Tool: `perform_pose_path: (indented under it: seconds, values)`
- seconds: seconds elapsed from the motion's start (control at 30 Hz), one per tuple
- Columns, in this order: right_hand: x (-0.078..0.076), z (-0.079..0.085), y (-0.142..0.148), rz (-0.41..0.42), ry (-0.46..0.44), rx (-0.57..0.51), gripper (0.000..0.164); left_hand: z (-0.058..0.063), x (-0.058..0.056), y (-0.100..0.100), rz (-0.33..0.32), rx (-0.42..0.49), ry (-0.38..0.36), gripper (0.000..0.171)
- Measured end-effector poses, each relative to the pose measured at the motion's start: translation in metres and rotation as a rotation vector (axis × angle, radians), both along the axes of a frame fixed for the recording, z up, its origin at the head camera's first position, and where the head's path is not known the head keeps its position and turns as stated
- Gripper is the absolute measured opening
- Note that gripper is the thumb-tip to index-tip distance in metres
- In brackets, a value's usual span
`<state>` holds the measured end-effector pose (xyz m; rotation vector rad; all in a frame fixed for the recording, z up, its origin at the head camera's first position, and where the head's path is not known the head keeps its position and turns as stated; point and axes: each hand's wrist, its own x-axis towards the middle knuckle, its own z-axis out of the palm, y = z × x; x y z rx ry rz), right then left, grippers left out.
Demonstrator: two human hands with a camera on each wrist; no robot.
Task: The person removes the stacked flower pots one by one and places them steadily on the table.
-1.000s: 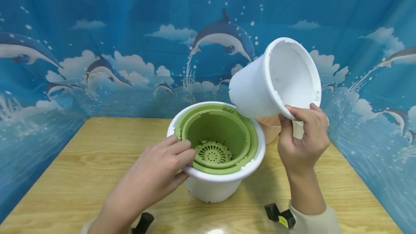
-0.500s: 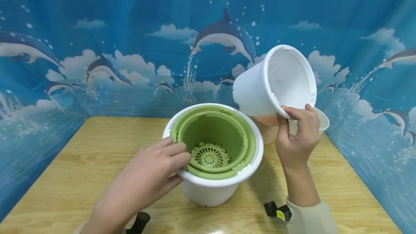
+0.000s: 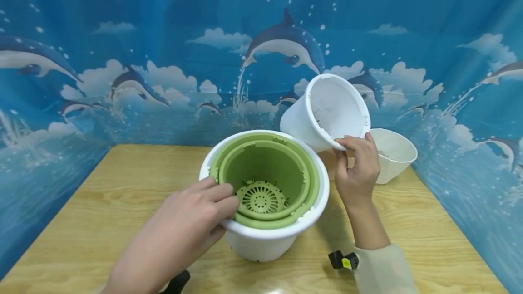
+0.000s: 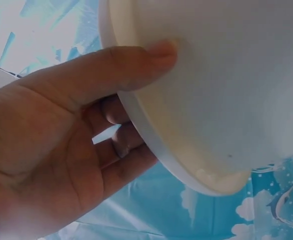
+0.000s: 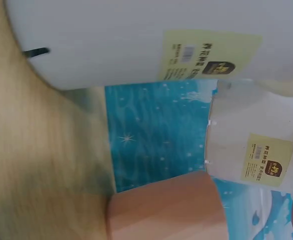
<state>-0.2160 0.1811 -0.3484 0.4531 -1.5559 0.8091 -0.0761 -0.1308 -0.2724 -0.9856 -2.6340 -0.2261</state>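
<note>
A large white flowerpot (image 3: 261,242) stands on the table with green pots (image 3: 267,146) nested inside it. The innermost green pot has a slotted bottom. My left hand (image 3: 184,223) grips the near-left rim; in the left wrist view the thumb (image 4: 131,65) lies along the outer wall and the fingers curl behind the rim. To the right, my right hand (image 3: 359,167) pinches the lower rim of a smaller white flowerpot (image 3: 300,119), tilted on its side above the table with its mouth facing me. The right wrist view shows a yellow label (image 5: 267,161) on this smaller pot.
Behind my right hand stands an off-white faceted pot (image 3: 394,151). A terracotta-coloured pot (image 5: 166,212) is mostly hidden in the head view but plain in the right wrist view. A blue dolphin-print curtain (image 3: 171,44) closes off the wooden table (image 3: 110,203) at the back and sides.
My right hand has lowered the smaller white flowerpot and moved it left, uncovering more of the off-white pot. The large white flowerpot has shifted slightly left and nearer, with my left hand still on its rim.
</note>
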Motion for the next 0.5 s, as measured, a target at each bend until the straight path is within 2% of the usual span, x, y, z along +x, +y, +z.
perform_pose_path:
  seconds: [0.17,0.5]
  values:
    - [-0.005,-0.009,-0.001,0.023,-0.025,0.025,0.017,0.002,0.006,0.0,0.014,-0.023,0.007,0.029]
    - [-0.01,-0.022,-0.005,0.057,-0.1,0.162,0.012,0.005,0.015,-0.003,0.044,-0.043,0.0,0.031]
